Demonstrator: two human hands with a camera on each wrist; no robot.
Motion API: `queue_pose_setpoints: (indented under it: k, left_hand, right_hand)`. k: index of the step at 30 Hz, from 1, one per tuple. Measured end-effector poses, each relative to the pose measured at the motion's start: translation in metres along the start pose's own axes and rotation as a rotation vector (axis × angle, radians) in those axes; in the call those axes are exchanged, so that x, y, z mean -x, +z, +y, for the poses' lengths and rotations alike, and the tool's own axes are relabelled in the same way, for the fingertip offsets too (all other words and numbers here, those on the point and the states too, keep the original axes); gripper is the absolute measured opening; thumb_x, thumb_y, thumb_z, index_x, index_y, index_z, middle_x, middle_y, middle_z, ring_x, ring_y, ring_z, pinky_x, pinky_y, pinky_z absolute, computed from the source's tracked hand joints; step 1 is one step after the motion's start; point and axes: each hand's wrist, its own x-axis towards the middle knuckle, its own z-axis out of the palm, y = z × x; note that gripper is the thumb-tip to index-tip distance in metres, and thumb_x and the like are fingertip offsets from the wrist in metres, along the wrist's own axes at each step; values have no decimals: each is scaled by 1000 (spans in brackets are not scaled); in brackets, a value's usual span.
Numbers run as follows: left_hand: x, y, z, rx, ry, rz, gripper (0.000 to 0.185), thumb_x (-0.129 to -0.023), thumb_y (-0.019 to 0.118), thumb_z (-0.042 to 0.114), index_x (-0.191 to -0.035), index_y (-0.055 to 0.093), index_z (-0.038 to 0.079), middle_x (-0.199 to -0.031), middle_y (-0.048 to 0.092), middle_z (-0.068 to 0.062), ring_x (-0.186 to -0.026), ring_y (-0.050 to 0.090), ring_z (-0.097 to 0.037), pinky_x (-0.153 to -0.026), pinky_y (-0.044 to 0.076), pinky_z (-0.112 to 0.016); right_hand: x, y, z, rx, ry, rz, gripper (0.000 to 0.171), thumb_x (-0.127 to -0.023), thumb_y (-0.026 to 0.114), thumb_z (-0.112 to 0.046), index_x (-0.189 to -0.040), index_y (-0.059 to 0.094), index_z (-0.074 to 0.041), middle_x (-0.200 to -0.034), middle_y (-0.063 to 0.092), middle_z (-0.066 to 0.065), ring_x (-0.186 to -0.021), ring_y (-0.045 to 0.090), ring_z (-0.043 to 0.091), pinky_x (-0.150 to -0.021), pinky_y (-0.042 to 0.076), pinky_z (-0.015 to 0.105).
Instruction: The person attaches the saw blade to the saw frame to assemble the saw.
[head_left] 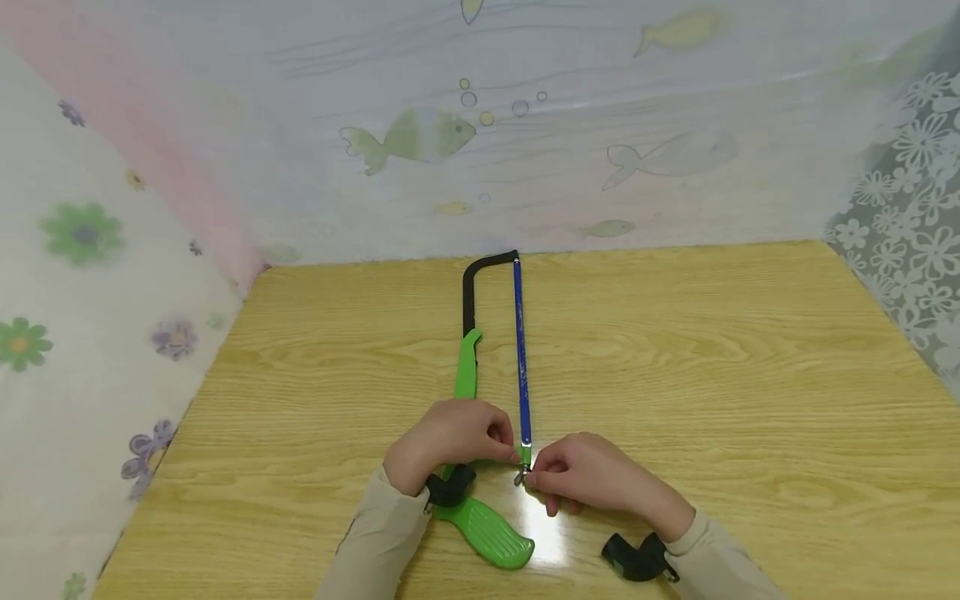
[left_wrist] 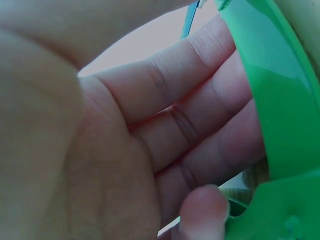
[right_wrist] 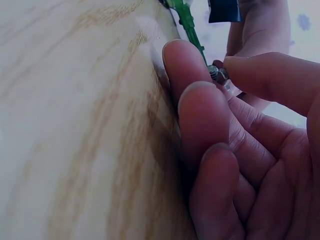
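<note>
A hacksaw lies on the wooden table, with a black front frame (head_left: 469, 292), a green grip (head_left: 491, 533) and a blue blade (head_left: 522, 350) running along its right side. My left hand (head_left: 457, 433) reaches across the green frame and holds the saw at the blade's near end. In the left wrist view its fingers (left_wrist: 195, 95) curl against the green frame (left_wrist: 275, 90). Thumb and forefinger of my right hand (head_left: 592, 475) pinch the small metal wing nut (right_wrist: 218, 73) at the tensioner. The other right fingertips (right_wrist: 205, 115) rest close along the tabletop.
The wooden table (head_left: 712, 358) meets a fish-patterned cloth (head_left: 540, 183) at its back edge. Flower-printed cloth (head_left: 82, 333) hangs on the left, lacy floral cloth (head_left: 922, 225) on the right. Black wrist mounts (head_left: 637, 558) sit at both cuffs.
</note>
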Motion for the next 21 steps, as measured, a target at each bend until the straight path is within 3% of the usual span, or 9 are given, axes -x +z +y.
queue_pose_setpoints:
  k: [12, 21]
  left_hand:
    - [1, -2, 2, 8, -10, -8, 19, -79, 67, 44, -69, 60, 30, -67, 56, 17, -60, 49, -3, -57, 39, -25]
    - [-1, -1, 2, -6, -7, -7, 19, -79, 67, 45, -69, 60, 31, -66, 55, 17, -60, 49, -2, -57, 39, -24]
  right_hand:
    - [0, 0, 0, -10, 1, 23, 28, -87, 58, -41, -68, 62, -21, -54, 59, -5, -46, 56, 11, -46, 45, 27]
    - [1, 1, 0, 7, 14, 58, 28, -84, 61, -44, -69, 58, -21, -52, 55, -6, -42, 54, 11, -44, 41, 26]
